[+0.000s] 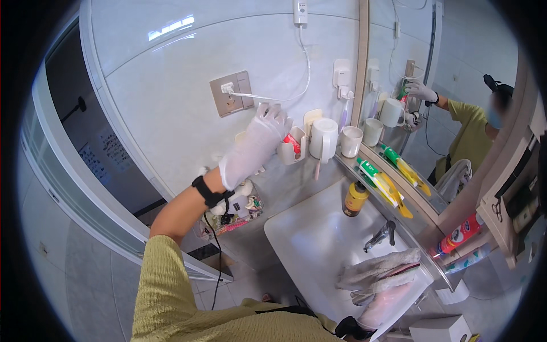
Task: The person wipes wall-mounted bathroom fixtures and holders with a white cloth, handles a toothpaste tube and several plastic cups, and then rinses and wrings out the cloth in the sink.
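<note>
My left hand point(256, 143), in a white glove, reaches up to the tiled wall with its fingers laid flat and apart over a white wall holder, most of which it hides. Just right of it hang a holder with a red and white tube point(291, 146) and a white cup holder point(323, 138). My right hand point(383, 306), also gloved, rests on the front rim of the white sink point(307, 239). A crumpled grey cloth point(379, 271) is bunched over its fingers.
A wall socket point(231, 93) with a white cable sits above my left hand. A cup point(351, 141), green and yellow tubes point(377, 181) and a red tube point(459, 233) lie on the shelf under the mirror point(456, 68). A yellow bottle point(355, 198) and tap point(379, 235) stand at the sink.
</note>
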`<state>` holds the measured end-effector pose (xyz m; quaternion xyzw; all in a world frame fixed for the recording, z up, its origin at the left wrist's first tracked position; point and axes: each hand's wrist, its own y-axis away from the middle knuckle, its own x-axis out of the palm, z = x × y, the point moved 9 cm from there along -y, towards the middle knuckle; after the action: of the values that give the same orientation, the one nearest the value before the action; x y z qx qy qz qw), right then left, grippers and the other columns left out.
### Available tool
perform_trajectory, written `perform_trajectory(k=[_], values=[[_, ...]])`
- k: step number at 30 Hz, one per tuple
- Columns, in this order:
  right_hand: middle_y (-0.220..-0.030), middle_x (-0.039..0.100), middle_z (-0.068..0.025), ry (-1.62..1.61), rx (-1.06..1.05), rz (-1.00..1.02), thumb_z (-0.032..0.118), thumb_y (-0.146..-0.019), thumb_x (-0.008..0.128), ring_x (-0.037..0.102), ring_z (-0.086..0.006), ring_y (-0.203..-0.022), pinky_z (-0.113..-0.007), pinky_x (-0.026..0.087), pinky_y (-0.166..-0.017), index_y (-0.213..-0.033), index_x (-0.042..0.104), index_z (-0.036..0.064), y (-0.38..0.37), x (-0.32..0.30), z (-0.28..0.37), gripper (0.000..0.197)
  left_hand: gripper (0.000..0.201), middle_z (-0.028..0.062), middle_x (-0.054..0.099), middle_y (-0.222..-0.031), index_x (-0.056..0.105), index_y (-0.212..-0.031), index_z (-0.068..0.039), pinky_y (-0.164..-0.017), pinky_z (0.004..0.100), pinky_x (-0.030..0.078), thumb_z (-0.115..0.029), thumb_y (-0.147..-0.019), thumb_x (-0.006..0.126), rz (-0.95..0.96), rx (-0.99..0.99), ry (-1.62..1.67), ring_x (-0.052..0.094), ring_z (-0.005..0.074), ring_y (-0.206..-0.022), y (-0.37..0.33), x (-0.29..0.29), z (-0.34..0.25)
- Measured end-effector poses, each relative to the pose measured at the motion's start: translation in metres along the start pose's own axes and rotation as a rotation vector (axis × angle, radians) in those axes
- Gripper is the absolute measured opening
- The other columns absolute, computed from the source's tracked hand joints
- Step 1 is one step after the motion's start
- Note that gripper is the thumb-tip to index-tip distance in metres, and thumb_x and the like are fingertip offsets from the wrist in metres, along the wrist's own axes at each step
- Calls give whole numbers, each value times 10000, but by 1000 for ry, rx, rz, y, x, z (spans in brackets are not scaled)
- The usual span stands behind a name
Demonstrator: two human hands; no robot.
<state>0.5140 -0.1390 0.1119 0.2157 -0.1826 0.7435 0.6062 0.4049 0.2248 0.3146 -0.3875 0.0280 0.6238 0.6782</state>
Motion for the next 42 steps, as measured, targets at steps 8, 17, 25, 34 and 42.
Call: perform_trajectory(k=[8, 17, 25, 34, 42], values=[[-1249, 476, -147, -19, 2, 64, 348, -848, 592, 449, -268, -1153, -341, 334, -1000, -1313, 382, -20, 1, 5, -9, 630, 321, 57, 575, -928, 560, -1067, -104, -881, 406, 403, -191, -759, 564, -95, 137, 337, 532, 226, -965, 51, -56, -90], [-1176, 523, -130, 550, -342, 319, 294, -891, 540, 516, -248, -1056, -345, 428, -903, -1251, 453, 3, 24, 38, 25, 471, 183, 35, 604, -862, 641, -905, -116, -838, 369, 424, -182, -742, 593, 173, 2, -46, 585, 232, -897, 2, 0, -28], [-1131, 541, -128, 247, -104, 192, 283, -892, 534, 533, -243, -1005, -353, 447, -867, -1205, 479, 12, 16, 20, 7, 417, 231, 116, 665, -797, 679, -718, -88, -602, 336, 502, -181, -517, 746, 529, 102, 91, 658, 244, -749, -21, 66, 1], [-1081, 562, -125, -141, 124, 176, 269, -893, 527, 552, -238, -946, -362, 469, -827, -1153, 508, 23, 1, 10, -14, 359, 292, 123, 641, -870, 659, -900, -65, -613, 344, 507, -96, -611, 681, 518, -47, -64, 651, 233, -776, -7, 1, 29], [-1036, 580, -123, -449, 338, 228, 257, -894, 521, 569, -233, -894, -369, 488, -791, -1106, 535, 32, -8, 25, -33, 310, 443, 69, 599, -940, 474, -1272, -98, -625, 291, 490, -78, -834, 539, 733, -652, 1222, 607, 156, -815, 74, -15, 11]])
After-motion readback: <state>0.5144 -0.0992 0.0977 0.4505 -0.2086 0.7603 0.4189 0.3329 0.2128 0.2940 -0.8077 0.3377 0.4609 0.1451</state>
